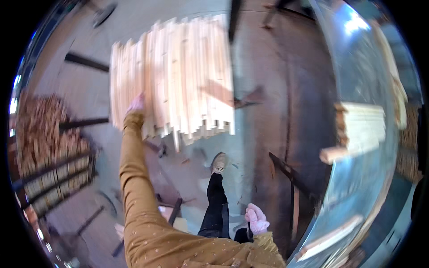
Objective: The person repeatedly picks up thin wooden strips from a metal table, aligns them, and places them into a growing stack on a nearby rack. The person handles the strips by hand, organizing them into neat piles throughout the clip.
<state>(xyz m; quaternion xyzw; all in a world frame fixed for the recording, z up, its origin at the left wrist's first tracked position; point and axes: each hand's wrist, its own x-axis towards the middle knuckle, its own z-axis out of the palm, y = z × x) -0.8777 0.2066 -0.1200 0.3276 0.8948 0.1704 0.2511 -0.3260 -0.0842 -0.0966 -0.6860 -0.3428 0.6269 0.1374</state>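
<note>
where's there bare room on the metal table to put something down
The metal table has two bare stretches: between the stack of pale boards and the lone board nearer the person, and beyond that stack. It is crowded across the wide layer of wooden strips at the left hand.

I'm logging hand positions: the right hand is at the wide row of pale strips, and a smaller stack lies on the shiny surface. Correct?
One slip: in the head view, the left hand is at the wide row of pale strips. The smaller stack does lie on the shiny surface.
</note>
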